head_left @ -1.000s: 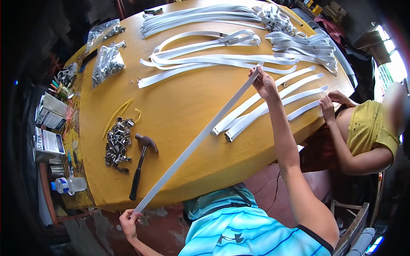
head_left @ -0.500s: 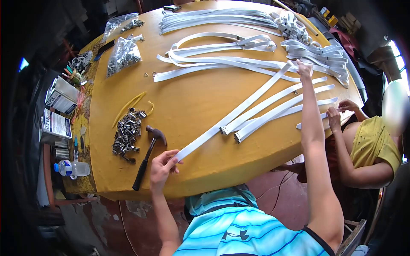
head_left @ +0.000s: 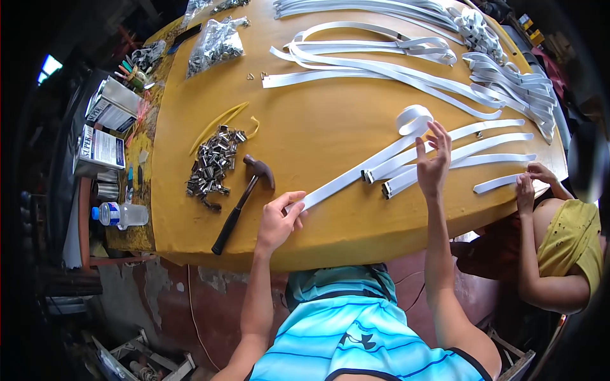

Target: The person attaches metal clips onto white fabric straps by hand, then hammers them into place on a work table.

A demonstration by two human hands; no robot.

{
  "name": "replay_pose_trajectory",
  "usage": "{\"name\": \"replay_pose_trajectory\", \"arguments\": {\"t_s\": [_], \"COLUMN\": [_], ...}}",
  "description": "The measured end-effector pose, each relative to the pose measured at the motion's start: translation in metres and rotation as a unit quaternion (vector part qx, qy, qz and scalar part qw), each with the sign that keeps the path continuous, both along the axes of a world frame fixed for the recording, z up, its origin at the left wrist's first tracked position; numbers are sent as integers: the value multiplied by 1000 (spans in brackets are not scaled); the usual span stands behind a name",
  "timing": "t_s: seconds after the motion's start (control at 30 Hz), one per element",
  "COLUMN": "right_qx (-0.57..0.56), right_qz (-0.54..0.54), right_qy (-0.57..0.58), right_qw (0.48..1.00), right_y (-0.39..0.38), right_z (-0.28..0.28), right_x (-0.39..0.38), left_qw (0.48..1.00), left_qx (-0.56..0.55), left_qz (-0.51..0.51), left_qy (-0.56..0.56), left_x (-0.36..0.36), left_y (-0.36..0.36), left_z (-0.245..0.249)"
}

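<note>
Gripping the white strap (head_left: 356,175) by one end, the left hand (head_left: 279,222) held it slanting away rightward, its curled far end beside the right hand (head_left: 435,160) (fingers parted).

At the centre of the frame, the left hand (head_left: 278,223) pinches one end of a white strap (head_left: 352,172); its far end curls just beside the right hand's (head_left: 433,166) spread fingers. A hammer (head_left: 237,211) and piled metal pieces (head_left: 211,160) lie left of centre, looped straps (head_left: 515,89) at upper right, another person's hands (head_left: 525,193) at the right.
</note>
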State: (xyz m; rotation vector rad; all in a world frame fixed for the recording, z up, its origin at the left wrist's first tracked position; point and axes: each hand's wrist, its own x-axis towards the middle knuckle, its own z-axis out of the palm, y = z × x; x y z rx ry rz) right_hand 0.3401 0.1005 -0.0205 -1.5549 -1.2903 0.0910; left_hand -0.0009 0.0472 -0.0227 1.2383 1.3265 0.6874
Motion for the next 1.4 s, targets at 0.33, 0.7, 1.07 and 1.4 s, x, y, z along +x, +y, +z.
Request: {"name": "replay_pose_trajectory", "arguments": {"t_s": [0.33, 0.7, 1.07, 1.4], "right_qx": [-72, -145, -188, -161], "right_qz": [402, 469, 454, 413], "right_qy": [-64, -70, 73, 241], "right_qw": [911, 868, 868, 863], "right_y": [-45, -21, -13, -16], "right_z": [3, -20, 2, 12], "right_x": [-127, -145, -137, -133], "left_qw": [999, 989, 801, 849], "left_qx": [34, 122, 365, 371], "left_qz": [22, 52, 105, 103], "left_qy": [16, 60, 463, 363], "left_x": [2, -20, -86, -73], "left_y": [-2, 11, 134, 120], "left_z": [-13, 10, 0, 13]}}
